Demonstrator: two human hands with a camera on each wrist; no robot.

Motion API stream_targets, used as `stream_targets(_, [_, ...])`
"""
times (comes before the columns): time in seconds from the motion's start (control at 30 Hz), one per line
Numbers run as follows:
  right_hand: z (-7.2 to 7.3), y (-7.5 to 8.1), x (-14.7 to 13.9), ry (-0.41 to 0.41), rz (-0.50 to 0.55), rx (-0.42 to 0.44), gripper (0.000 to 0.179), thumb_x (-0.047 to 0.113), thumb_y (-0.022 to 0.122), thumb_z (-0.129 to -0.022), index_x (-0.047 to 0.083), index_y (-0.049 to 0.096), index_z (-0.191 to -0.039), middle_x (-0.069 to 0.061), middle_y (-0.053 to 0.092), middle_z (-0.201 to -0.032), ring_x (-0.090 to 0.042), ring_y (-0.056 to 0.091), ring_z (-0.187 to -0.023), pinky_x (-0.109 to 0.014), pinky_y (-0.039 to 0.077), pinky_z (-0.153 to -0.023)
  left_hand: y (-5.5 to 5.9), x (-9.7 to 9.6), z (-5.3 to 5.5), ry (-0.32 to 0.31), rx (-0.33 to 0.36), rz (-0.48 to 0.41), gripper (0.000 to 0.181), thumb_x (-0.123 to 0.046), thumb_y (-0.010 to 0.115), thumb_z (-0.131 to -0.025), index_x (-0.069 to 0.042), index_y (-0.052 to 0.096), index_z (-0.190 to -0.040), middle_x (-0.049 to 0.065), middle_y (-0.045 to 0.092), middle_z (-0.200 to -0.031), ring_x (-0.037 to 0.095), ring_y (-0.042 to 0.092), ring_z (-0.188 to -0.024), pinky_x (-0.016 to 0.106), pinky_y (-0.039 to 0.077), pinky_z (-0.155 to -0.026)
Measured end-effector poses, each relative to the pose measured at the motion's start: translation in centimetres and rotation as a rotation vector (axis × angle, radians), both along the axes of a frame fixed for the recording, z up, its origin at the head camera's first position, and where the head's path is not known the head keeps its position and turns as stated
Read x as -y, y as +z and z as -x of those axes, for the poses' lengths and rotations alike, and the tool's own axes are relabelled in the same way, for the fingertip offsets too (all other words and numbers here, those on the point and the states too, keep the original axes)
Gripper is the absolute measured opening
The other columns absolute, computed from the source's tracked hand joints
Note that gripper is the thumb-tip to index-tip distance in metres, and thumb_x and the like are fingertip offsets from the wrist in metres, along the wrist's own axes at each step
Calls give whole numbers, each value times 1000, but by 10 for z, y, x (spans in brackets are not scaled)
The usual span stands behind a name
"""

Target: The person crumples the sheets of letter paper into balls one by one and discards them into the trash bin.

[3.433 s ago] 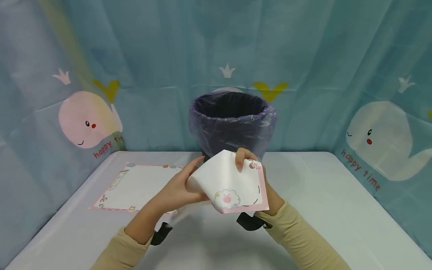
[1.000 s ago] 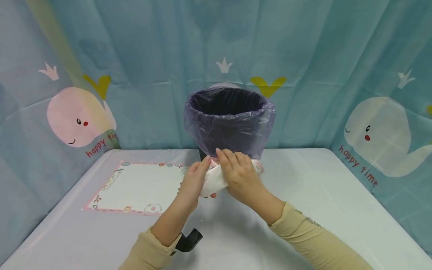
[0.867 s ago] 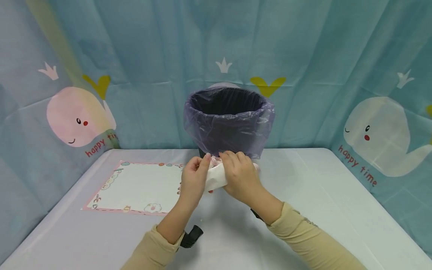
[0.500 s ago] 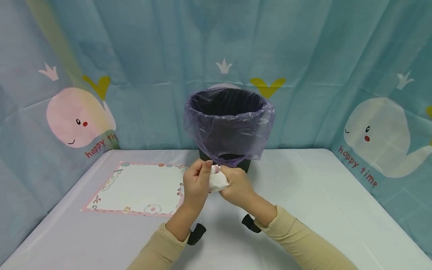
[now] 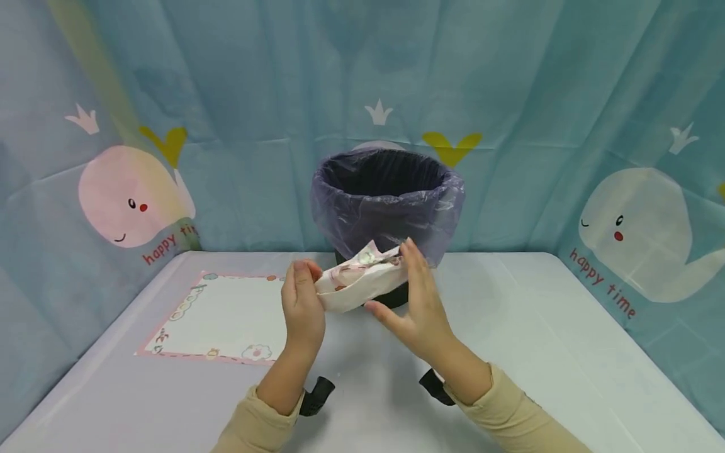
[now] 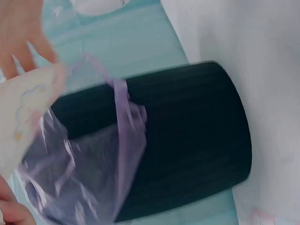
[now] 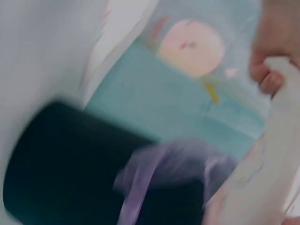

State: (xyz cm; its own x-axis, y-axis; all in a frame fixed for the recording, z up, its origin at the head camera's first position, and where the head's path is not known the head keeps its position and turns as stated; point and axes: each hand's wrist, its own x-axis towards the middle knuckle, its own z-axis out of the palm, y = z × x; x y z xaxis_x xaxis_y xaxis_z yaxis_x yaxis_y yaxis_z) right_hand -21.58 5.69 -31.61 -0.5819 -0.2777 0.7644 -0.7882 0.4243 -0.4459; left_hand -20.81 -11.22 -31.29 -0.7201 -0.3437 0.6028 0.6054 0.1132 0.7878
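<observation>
A folded, crumpled sheet of paper (image 5: 362,286), white with a pink printed border, is held above the table in front of the bin. My left hand (image 5: 304,308) grips its left end; in the right wrist view the left fingers (image 7: 271,83) curl round the paper's edge. At the other end my right hand (image 5: 425,321) has its fingers straight and thumb spread apart, with fingertips at the paper. Spread right fingers (image 6: 44,47) also show beside the paper in the left wrist view. Both wrist views are blurred.
A dark bin (image 5: 391,220) lined with a purple plastic bag stands behind the hands at the table's back edge. One flat sheet with a pink border (image 5: 221,321) lies on the white table (image 5: 521,352) at left. Printed blue curtains (image 5: 243,94) surround the table.
The paper went from a loosely folded sheet to a small bundle squeezed between both hands. Now the hands have moved apart, the bundle has loosened wider, and the right fingers have straightened.
</observation>
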Motion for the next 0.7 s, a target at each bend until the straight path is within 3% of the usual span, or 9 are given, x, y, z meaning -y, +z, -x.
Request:
stream_targets(0.13, [-9,3,5,76,88,379,127,80,62,-68,2,9,-154,-20,15,-157,-38,22,-141,-61,26,-107,-2,-6,-9,-182,66,47,41,-26,27,-108,7,46,-94,3,45,-72,10,44,-56,21,39,-48])
stream_targets(0.2, [-9,2,7,127,138,463,125,75,71,-65,4,15,-152,-21,21,-154,-39,33,-135,-56,36,-103,-4,-10,-12,-239,112,47,41,-26,25,-108,7,46,-97,3,45,-70,10,44,-54,21,40,-46])
stream_targets(0.27, [-8,1,7,166,188,504,111,57,82,-68,4,25,-148,-23,31,-147,-38,44,-123,-49,46,-95,-6,-14,-10,-283,146,17,40,-25,24,-108,7,45,-99,3,44,-70,10,44,-54,21,39,-47])
stream_targets(0.33, [-6,1,8,161,207,508,94,35,89,-70,3,35,-140,-23,39,-138,-34,50,-111,-40,51,-86,-9,-16,-8,-313,181,-11,39,-25,23,-107,7,44,-103,3,46,-74,10,44,-56,20,40,-49])
stream_targets(0.43, [-5,-1,10,135,246,488,71,6,88,-67,1,46,-125,-21,49,-118,-28,55,-92,-31,53,-72,-13,-19,-5,-359,277,-46,40,-29,21,-108,4,43,-108,3,48,-81,10,47,-62,21,42,-53])
stream_targets(0.53, [-7,-7,15,111,275,429,52,1,85,-68,2,50,-106,-14,53,-99,-22,56,-78,-27,52,-60,-14,-20,-2,-400,402,-70,41,-35,20,-107,-1,44,-107,3,52,-84,12,51,-62,22,47,-52])
stream_targets(0.6, [-8,-12,18,126,295,347,42,-2,83,-69,3,49,-94,-11,53,-89,-18,55,-70,-26,50,-53,-16,-21,0,-415,474,-103,41,-36,21,-107,-4,45,-102,4,52,-80,13,51,-57,23,47,-47])
stream_targets(0.7, [-6,-19,23,174,301,147,36,-8,78,-70,3,47,-84,-8,52,-76,-15,52,-64,-25,48,-50,-18,-23,2,-436,554,-138,36,-35,24,-106,-7,45,-95,4,50,-73,14,46,-48,24,42,-39])
